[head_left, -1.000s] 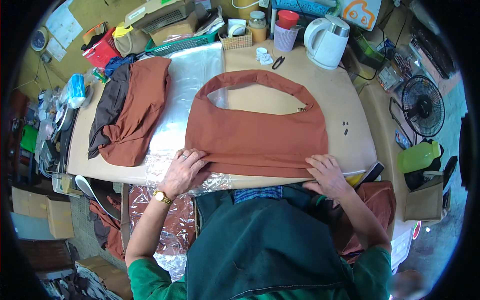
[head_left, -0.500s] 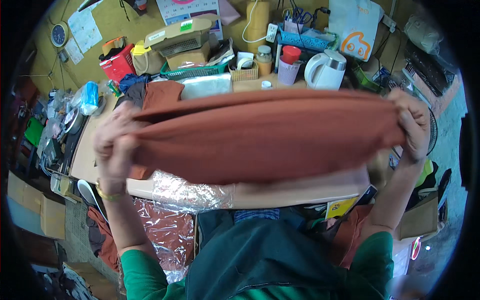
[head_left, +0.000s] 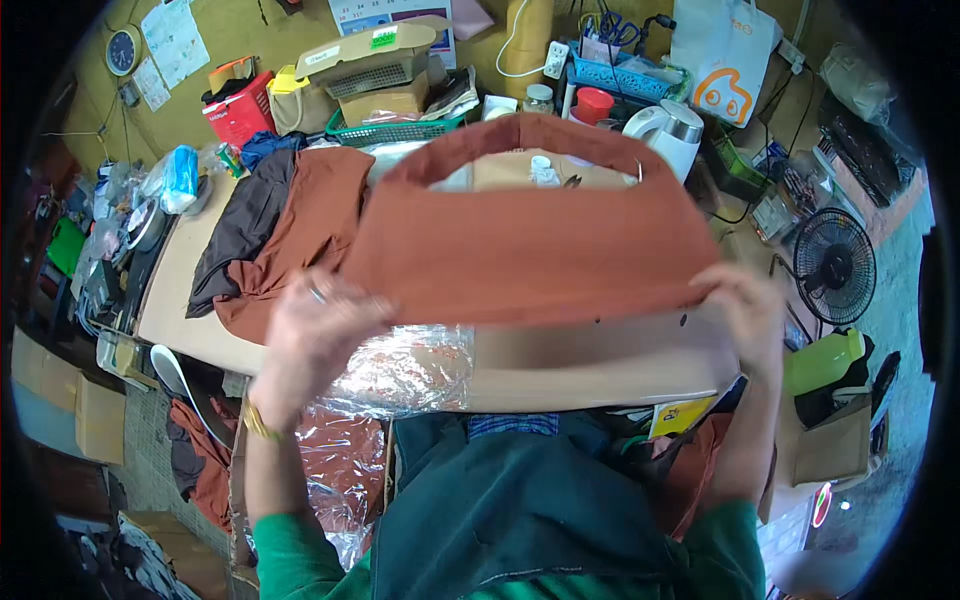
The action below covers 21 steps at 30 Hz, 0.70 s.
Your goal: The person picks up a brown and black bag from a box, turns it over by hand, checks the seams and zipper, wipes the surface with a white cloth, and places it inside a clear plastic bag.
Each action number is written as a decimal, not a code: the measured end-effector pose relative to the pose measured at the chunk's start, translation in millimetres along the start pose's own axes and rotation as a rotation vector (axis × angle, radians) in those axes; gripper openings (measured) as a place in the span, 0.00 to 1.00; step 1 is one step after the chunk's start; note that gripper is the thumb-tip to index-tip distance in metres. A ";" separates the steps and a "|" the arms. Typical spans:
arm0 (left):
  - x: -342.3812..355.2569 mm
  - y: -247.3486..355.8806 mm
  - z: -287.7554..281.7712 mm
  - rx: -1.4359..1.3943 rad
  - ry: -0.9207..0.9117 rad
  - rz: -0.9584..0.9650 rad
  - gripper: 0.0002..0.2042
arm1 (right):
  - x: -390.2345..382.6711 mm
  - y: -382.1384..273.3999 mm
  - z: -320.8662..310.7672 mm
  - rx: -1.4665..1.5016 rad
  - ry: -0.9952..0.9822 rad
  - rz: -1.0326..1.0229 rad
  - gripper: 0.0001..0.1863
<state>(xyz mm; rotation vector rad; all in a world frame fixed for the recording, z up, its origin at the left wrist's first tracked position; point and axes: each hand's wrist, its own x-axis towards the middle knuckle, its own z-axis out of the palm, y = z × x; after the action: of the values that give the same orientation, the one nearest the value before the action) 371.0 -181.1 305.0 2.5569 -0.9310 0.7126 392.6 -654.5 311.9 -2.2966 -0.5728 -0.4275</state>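
Observation:
A rust-brown cloth piece [head_left: 540, 240] with a looped band along its far side is held stretched above the table, blurred by motion. My left hand [head_left: 325, 330], smeared by motion, is closed on its near left corner. At the near right corner, the fingers of my right hand [head_left: 745, 305] pinch the edge. Through the loop part of the tabletop shows. To the left lies a heap of rust-brown and dark cloth [head_left: 300, 220]. Below my left hand, a clear plastic bag [head_left: 405, 370] lies over the table's front edge.
Beyond the cloth stand a white kettle [head_left: 665, 135], a green basket [head_left: 395, 130] and a blue basket [head_left: 625, 80]. A black fan [head_left: 835, 265] and a yellow-green bottle [head_left: 825, 362] are at the right. Plastic-wrapped rust-brown cloth [head_left: 340, 465] sits below the table's front edge.
Both hands have come closer together and nearer to me. The cloth is no longer pulled wide; its looped band has opened out at the far side. The view has shifted slightly.

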 end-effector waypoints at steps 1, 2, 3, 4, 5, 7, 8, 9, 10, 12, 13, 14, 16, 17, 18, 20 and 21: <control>-21.1 3.2 11.0 0.001 -0.166 -0.099 0.12 | -10.0 3.0 12.0 -0.005 -0.230 0.059 0.14; -32.4 8.3 19.0 -0.021 -0.200 -0.167 0.15 | -23.2 10.1 24.3 -0.002 -0.227 0.057 0.15; -37.3 11.2 35.9 -0.058 -0.234 -0.221 0.17 | -37.9 20.7 35.9 -0.013 -0.216 0.069 0.16; -40.2 17.9 55.6 -0.136 -0.195 -0.323 0.23 | -45.3 26.7 55.3 0.152 -0.163 0.252 0.19; -39.8 27.2 82.1 -0.218 -0.155 -0.424 0.28 | -48.6 27.4 79.3 0.313 -0.107 0.438 0.23; -28.0 55.4 131.2 -0.105 -0.142 -0.396 0.35 | -37.5 14.2 135.1 -0.131 -0.125 0.120 0.33; -21.7 67.0 152.4 -0.057 -0.183 -0.392 0.37 | -35.1 5.9 165.1 -0.285 -0.194 0.101 0.37; -20.4 71.5 166.2 -0.009 -0.219 -0.388 0.38 | -35.5 0.9 184.6 -0.442 -0.262 0.077 0.41; -29.3 65.7 182.9 0.061 -0.282 -0.399 0.37 | -39.6 9.7 193.3 -0.474 -0.271 0.100 0.41; -53.2 45.4 204.1 0.028 -0.307 -0.431 0.38 | -49.1 26.8 206.5 -0.527 -0.297 0.155 0.41; -54.2 45.0 201.8 0.028 -0.319 -0.446 0.37 | -50.1 29.7 205.3 -0.518 -0.330 0.175 0.42; -54.4 40.8 198.1 0.015 -0.368 -0.455 0.37 | -50.6 32.7 203.8 -0.507 -0.364 0.195 0.42; -47.2 31.2 185.8 -0.004 -0.456 -0.476 0.36 | -42.1 38.2 197.3 -0.302 -0.363 0.274 0.43; -34.4 26.9 178.6 -0.328 -0.347 -0.556 0.35 | -28.7 40.8 189.6 -0.106 -0.327 0.333 0.44; -16.2 19.1 171.2 -0.651 -0.230 -0.626 0.34 | -12.6 45.4 185.1 0.090 -0.291 0.390 0.45; 19.1 11.9 175.8 -1.325 0.038 -0.773 0.30 | 19.3 56.4 206.0 0.933 -0.041 0.585 0.44; 36.2 3.7 181.5 -1.537 0.118 -0.890 0.30 | 41.2 58.6 217.6 1.258 0.019 0.741 0.43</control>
<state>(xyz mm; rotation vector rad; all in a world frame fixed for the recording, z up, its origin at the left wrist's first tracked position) 454.5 -284.9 176.5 1.2115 -0.0345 -0.1690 487.1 -525.1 148.2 -1.1225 0.0923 0.2501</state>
